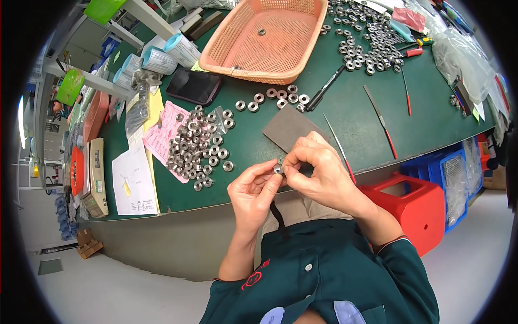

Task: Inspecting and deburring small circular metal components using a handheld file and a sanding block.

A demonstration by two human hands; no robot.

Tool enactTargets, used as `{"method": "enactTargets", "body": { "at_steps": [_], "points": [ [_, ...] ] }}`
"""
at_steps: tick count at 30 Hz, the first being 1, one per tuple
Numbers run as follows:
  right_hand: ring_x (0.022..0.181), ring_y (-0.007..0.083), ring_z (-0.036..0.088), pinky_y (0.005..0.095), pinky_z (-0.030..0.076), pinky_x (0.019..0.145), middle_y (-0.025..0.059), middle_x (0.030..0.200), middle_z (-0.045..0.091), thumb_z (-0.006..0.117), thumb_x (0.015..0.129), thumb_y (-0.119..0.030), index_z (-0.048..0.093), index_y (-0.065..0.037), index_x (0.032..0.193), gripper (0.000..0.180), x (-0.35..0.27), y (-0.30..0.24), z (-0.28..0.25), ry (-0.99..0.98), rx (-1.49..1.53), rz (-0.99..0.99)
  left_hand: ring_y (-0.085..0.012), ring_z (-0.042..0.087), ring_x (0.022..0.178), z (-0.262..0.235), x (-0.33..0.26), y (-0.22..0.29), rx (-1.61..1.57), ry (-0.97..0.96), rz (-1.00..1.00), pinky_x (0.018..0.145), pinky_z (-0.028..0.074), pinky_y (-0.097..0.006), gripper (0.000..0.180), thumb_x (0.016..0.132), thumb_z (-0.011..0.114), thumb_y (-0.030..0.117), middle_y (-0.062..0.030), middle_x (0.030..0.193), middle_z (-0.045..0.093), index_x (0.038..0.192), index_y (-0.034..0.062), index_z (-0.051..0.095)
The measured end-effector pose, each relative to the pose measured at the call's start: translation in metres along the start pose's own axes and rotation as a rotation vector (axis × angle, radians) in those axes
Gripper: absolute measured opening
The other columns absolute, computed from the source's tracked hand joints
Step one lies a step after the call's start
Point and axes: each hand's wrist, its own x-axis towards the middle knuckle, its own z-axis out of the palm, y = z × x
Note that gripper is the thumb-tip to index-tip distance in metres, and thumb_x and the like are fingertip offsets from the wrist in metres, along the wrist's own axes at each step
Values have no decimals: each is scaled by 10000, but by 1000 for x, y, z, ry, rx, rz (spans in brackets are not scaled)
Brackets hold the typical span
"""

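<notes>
Just past the table's near edge, I hold a small silvery metal ring [278,169] in front of my body. My left hand [252,189] pinches it between thumb and fingertips from the left. From the other side, my right hand [319,167] has its thumb and fingers closed at the ring's right edge; the fingers partly hide the contact. Beyond the right hand lies a flat grey-brown pad [288,129]. A short row of similar rings [271,94] rests behind that pad. To the left, a larger heap of rings [194,141] partly covers a pink sheet [157,137].
An orange plastic basket [259,51] stands at the back with a ring inside. More rings [367,40] spread at the back right. A black pen [326,88], slim red-handled files [384,124], a phone [193,86] and a scale [97,178] lie around. A red stool [410,210] stands right.
</notes>
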Motion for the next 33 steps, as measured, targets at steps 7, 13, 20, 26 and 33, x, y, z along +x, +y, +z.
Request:
{"method": "enactTargets", "body": {
  "at_steps": [7, 13, 20, 26, 33],
  "points": [
    [734, 226, 498, 350, 422, 689, 54, 690, 572, 644, 701, -98, 624, -31, 683, 71, -1, -1, -1, 1, -26, -19, -145, 643, 830, -1, -2, 0, 92, -6, 36, 763, 539, -255, 276, 811, 622, -96, -96, 931, 632, 1085, -75, 599],
    [697, 207, 482, 321, 405, 655, 44, 670, 549, 612, 669, -2, 572, -28, 666, 48, -4, -1, -3, 36, -69, -58, -132, 630, 830, 2, -1, -3, 97, -22, 36, 766, 522, -243, 284, 801, 630, -99, -102, 949, 625, 1081, -71, 602],
    [764, 236, 478, 349, 350, 641, 24, 743, 512, 682, 632, -51, 588, -81, 715, 130, -26, 18, -28, 326, -571, -125, -163, 643, 801, -11, 3, -5, -224, 32, -182, 749, 520, -283, 251, 863, 587, -3, -147, 959, 655, 1111, -34, 565],
    [765, 234, 475, 355, 335, 636, 27, 755, 510, 754, 644, -134, 595, -89, 758, 201, -37, 28, -40, 319, -719, -38, -158, 632, 819, -15, 8, -7, -301, 17, -239, 759, 507, -287, 257, 905, 546, 43, -150, 990, 647, 1154, -17, 534],
    [778, 225, 482, 353, 354, 648, 21, 803, 539, 732, 657, -92, 605, -83, 800, 192, -27, 11, -26, 224, -517, -167, -152, 622, 756, -12, 9, -6, -233, 25, -227, 717, 518, -275, 272, 915, 563, 112, -134, 934, 646, 1144, -34, 551]
  ]
}}
